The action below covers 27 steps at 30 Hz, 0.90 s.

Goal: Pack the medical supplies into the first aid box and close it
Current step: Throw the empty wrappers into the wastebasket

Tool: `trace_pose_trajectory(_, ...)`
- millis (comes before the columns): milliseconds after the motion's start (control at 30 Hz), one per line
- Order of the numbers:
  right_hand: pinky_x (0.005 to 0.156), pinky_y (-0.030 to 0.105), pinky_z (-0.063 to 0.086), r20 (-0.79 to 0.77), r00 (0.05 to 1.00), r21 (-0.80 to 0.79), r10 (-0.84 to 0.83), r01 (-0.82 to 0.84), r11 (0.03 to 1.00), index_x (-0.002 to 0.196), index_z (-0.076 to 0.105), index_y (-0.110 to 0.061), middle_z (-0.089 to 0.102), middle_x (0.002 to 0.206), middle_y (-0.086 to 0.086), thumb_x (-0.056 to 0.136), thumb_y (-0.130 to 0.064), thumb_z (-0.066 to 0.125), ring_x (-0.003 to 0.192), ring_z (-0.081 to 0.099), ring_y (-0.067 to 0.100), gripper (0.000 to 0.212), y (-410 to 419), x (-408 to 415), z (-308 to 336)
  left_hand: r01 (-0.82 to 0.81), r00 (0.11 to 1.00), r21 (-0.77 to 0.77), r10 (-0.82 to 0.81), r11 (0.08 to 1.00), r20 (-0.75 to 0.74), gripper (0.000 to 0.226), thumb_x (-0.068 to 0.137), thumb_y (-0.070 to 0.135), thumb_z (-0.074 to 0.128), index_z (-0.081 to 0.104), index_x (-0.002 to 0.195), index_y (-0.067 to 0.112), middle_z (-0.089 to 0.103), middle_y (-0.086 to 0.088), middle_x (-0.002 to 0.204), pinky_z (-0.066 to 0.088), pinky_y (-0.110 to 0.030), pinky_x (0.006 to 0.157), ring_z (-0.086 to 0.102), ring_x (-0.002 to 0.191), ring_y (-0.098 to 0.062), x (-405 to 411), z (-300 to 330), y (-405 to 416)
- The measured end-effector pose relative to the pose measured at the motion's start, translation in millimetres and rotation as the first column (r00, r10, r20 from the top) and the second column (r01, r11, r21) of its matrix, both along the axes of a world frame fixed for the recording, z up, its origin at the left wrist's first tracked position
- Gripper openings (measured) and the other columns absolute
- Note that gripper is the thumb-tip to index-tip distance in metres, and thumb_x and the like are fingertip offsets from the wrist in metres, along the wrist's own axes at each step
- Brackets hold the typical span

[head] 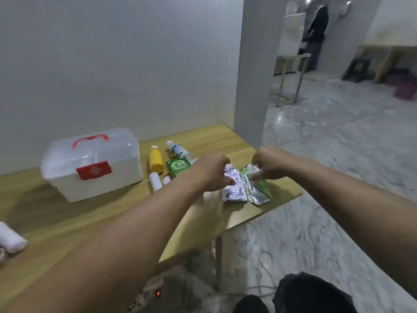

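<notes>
Both hands curled down at far right table edge, left hand (211, 172) fingering white blister strip (233, 188), right hand (269, 164) pinching green foil strip (257, 188), likely gathering for the closed first aid box (91, 163) far left.

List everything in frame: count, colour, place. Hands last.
first aid box: 1, translucent white, red handle and latch, lid shut, table left
table: 1, light wood, against the wall
yellow bottle: 1, lying right of the box
white bottle: 1, green print, behind the sachet
green sachet: 1, beside the yellow bottle
small white rolls: 2, in front of the yellow bottle
white strip: 1, under the left hand
green-silver strip: 1, under the right hand
bandage roll: 1, white, table's left edge
left hand: on the white strip
right hand: on the green-silver strip
</notes>
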State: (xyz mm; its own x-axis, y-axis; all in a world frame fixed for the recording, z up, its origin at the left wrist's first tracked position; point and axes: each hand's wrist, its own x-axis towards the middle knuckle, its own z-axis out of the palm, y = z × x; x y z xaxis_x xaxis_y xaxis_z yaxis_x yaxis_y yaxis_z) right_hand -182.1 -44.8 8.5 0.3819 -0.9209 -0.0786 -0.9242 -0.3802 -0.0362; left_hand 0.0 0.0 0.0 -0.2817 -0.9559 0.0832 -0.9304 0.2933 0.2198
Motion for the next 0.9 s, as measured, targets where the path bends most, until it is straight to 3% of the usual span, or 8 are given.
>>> trace_pose_trajectory(100, 0.054, 0.029, 0.042, 0.063, 0.982, 0.082, -0.178, 0.173, 0.982, 0.059, 0.052, -0.011, 0.054, 0.056, 0.003, 0.068, -0.058, 0.077, 0.053, 0.053, 0.023, 0.054, 10, -15, -15, -0.023, 0.982, 0.003, 0.022, 1.000, 0.189, 0.054, 0.079, 0.041, 0.068, 0.057, 0.121, 0.009, 0.060, -0.012, 0.124, 0.044, -0.041, 0.096, 0.050, 0.118, -0.032, -20, -14, -8)
trace_pose_trajectory(267, 0.071, 0.032, 0.043, 0.173, 0.930, 0.100, -0.325, 0.312, 0.945, 0.065, 0.037, -0.017, 0.048, 0.083, 0.001, 0.058, -0.062, 0.080, 0.083, 0.049, 0.025, 0.062, 27, -24, -37, -0.123, 0.943, 0.062, 0.097, 0.990, 0.320, 0.047, 0.086, 0.029, 0.054, 0.045, 0.129, 0.012, 0.050, -0.012, 0.135, 0.026, -0.048, 0.104, 0.031, 0.129, -0.034, -32, -24, -32)
trace_pose_trajectory(400, 0.078, 0.035, 0.048, 0.231, 0.864, 0.202, -0.447, 0.407, 0.891, 0.075, 0.051, -0.013, 0.060, 0.101, 0.012, 0.053, -0.044, 0.087, 0.102, 0.058, 0.033, 0.052, 18, -33, -44, -0.166, 0.940, 0.114, 0.122, 0.980, 0.318, 0.054, 0.078, 0.029, 0.066, 0.047, 0.126, 0.012, 0.052, -0.011, 0.129, 0.030, -0.044, 0.101, 0.034, 0.127, -0.033, -38, -27, -41)
trace_pose_trajectory(500, 0.061, 0.027, 0.043, 0.284, 0.820, 0.215, -0.497, 0.451, 0.866, 0.062, 0.051, -0.011, 0.059, 0.077, 0.009, 0.058, -0.016, 0.079, 0.077, 0.058, 0.029, 0.029, 16, -52, -46, -0.174, 0.959, 0.060, 0.155, 0.983, 0.237, 0.048, 0.075, 0.019, 0.069, 0.056, 0.121, 0.009, 0.060, -0.012, 0.123, 0.043, -0.037, 0.087, 0.052, 0.115, -0.034, -43, -23, -49)
trace_pose_trajectory(600, 0.055, 0.027, 0.046, 0.430, 0.731, 0.242, -0.530, 0.472, 0.848, 0.077, 0.065, -0.007, 0.067, 0.081, 0.014, 0.068, -0.007, 0.067, 0.063, 0.058, 0.028, 0.009, 16, -82, -50, -0.183, 0.983, 0.097, 0.181, 0.978, 0.027, 0.021, 0.082, 0.012, 0.060, 0.070, 0.101, 0.007, 0.070, -0.014, 0.103, 0.042, -0.031, 0.067, 0.062, 0.094, -0.035, -53, -17, -50)
trace_pose_trajectory(767, 0.050, 0.027, 0.039, 0.603, 0.506, 0.400, -0.617, 0.477, 0.783, 0.076, 0.066, 0.001, 0.057, 0.064, 0.016, 0.080, 0.002, 0.064, 0.056, 0.048, 0.024, 0.005, 42, -163, -55, -0.088, 0.949, 0.154, 0.130, 0.984, -0.289, 0.008, 0.077, 0.010, 0.072, 0.074, 0.084, 0.005, 0.061, -0.012, 0.069, 0.039, -0.020, 0.045, 0.049, 0.052, -0.022, -107, -1, -45)
trace_pose_trajectory(833, 0.050, 0.025, 0.039, 0.592, 0.466, 0.416, -0.657, 0.521, 0.745, 0.067, 0.060, -0.006, 0.056, 0.060, 0.014, 0.078, 0.001, 0.071, 0.055, 0.049, 0.023, 0.017, 59, -196, -64, 0.007, 0.946, 0.192, 0.056, 0.981, -0.320, 0.005, 0.075, 0.009, 0.075, 0.073, 0.077, 0.004, 0.062, -0.015, 0.065, 0.042, -0.018, 0.035, 0.051, 0.045, -0.022, -141, 3, -36)
trace_pose_trajectory(900, 0.051, 0.027, 0.043, 0.554, 0.454, 0.434, -0.698, 0.557, 0.708, 0.066, 0.060, -0.009, 0.058, 0.058, 0.013, 0.075, -0.001, 0.077, 0.054, 0.052, 0.023, 0.021, 76, -223, -76, 0.105, 0.950, 0.228, -0.030, 0.968, -0.310, 0.008, 0.074, 0.010, 0.078, 0.075, 0.078, 0.004, 0.069, -0.016, 0.069, 0.050, -0.021, 0.038, 0.059, 0.045, -0.021, -176, -1, -25)
